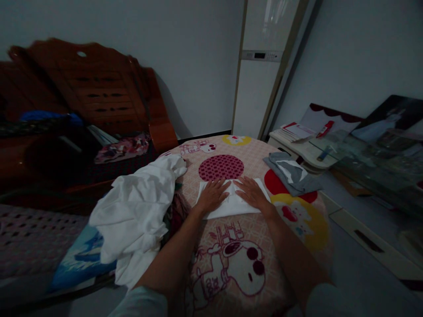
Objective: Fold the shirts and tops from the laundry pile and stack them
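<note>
A white folded cloth (228, 212), perhaps a garment, lies flat on the round table. My left hand (213, 195) rests palm down on its left half, fingers stretched out. On the right half lies my right hand (251, 193), also flat with fingers spread. The fingertips of both hands come near the cloth's far edge, and a strip of white shows between them. To the left, a crumpled heap of white cloth (139, 211) hangs over the table's edge. A grey folded garment (282, 169) with a white patch sits on the right side of the table.
The table's pink patterned cover (254, 160) has cartoon prints. A carved wooden chair (99, 94) stands at the left back, with a floral cloth (124, 149) on it. At the right are a white cabinet (310, 158) with papers and a glass table (366, 163). A tall air conditioner (256, 92) stands behind.
</note>
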Action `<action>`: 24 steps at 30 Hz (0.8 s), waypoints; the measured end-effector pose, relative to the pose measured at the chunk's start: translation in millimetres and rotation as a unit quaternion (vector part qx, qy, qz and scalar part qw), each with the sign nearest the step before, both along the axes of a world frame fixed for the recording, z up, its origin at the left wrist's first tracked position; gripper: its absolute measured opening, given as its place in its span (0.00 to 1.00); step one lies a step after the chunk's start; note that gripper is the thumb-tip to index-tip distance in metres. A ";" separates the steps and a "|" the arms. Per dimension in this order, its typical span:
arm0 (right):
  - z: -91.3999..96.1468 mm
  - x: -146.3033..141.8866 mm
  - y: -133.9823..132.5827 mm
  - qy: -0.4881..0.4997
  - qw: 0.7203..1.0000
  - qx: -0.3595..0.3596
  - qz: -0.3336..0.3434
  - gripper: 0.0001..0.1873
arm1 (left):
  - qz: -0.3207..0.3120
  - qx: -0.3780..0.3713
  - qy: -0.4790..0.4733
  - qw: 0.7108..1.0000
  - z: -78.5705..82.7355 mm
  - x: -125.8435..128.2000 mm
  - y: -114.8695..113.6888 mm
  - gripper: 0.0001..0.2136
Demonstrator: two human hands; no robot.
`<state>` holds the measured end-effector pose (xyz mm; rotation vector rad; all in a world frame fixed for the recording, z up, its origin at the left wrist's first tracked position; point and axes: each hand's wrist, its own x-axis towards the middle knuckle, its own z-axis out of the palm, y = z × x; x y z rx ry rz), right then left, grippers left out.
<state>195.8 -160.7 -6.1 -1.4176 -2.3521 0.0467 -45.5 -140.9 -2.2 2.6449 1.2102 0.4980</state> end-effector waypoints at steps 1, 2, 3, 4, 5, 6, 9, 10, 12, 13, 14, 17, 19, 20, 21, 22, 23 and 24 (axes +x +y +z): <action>-0.1 -0.7 0.2 0.004 1.000 -0.001 0.000 0.25 | 0.000 -0.006 -0.019 1.000 -0.8 -0.3 1.1 0.24; -0.2 -1.9 0.3 0.011 1.000 -0.003 0.000 0.26 | 0.005 -0.014 -0.044 0.999 -1.4 -1.0 2.3 0.24; -0.3 -3.3 0.3 0.019 1.000 -0.004 -0.001 0.26 | 0.013 -0.025 -0.075 0.997 -1.9 -2.1 3.3 0.23; -0.3 -4.7 0.2 0.031 1.000 -0.002 -0.004 0.26 | 0.026 -0.034 -0.114 0.993 -2.1 -3.9 4.2 0.22; -0.3 -5.6 -0.1 0.046 0.999 0.004 -0.010 0.26 | 0.045 -0.041 -0.159 0.985 -1.9 -6.4 4.6 0.21; -0.4 -5.5 -0.6 0.064 0.998 0.015 -0.019 0.25 | 0.073 -0.042 -0.208 0.975 -1.2 -9.9 4.7 0.20; -1.6 4.1 -3.6 0.131 0.984 0.088 -0.083 0.23 | 0.203 -0.016 -0.324 0.924 3.1 -24.7 2.4 0.18; -2.8 10.6 -4.9 0.155 0.973 0.116 -0.124 0.23 | 0.256 -0.008 -0.336 0.906 4.9 -30.3 1.0 0.18; -6.9 25.8 -7.8 0.191 0.946 0.147 -0.218 0.24 | 0.339 -0.013 -0.312 0.887 8.5 -40.5 -1.8 0.17; -9.9 32.9 -9.1 0.198 0.934 0.145 -0.260 0.24 | 0.361 -0.026 -0.284 0.888 10.1 -44.4 -3.0 0.16; -13.4 38.8 -10.3 0.197 0.927 0.134 -0.289 0.23 | 0.372 -0.043 -0.251 0.893 11.5 -47.2 -3.9 0.14; -25.5 46.1 -11.9 0.178 0.928 0.087 -0.316 0.20 | 0.364 -0.103 -0.175 0.909 15.2 -50.3 -4.8 0.10; -31.7 44.4 -10.5 0.178 0.927 0.071 -0.322 0.20 | 0.361 -0.139 -0.148 0.910 17.3 -50.5 -4.5 0.10; -33.5 43.1 -9.1 0.181 0.926 0.066 -0.326 0.20 | 0.359 -0.154 -0.135 0.911 18.1 -50.8 -4.4 0.10; -34.0 42.3 -7.4 0.183 0.924 0.063 -0.330 0.19 | 0.354 -0.166 -0.121 0.912 18.8 -51.2 -4.3 0.10; -33.3 42.1 -5.4 0.185 0.923 0.061 -0.331 0.18 | 0.348 -0.173 -0.105 0.915 19.2 -51.7 -4.4 0.10; -31.4 42.5 -3.2 0.187 0.924 0.059 -0.329 0.17 | 0.341 -0.176 -0.092 0.919 19.2 -52.2 -4.5 0.11; -28.2 43.4 -1.1 0.191 0.925 0.056 -0.323 0.15 | 0.332 -0.175 -0.084 0.923 18.7 -52.4 -4.7 0.12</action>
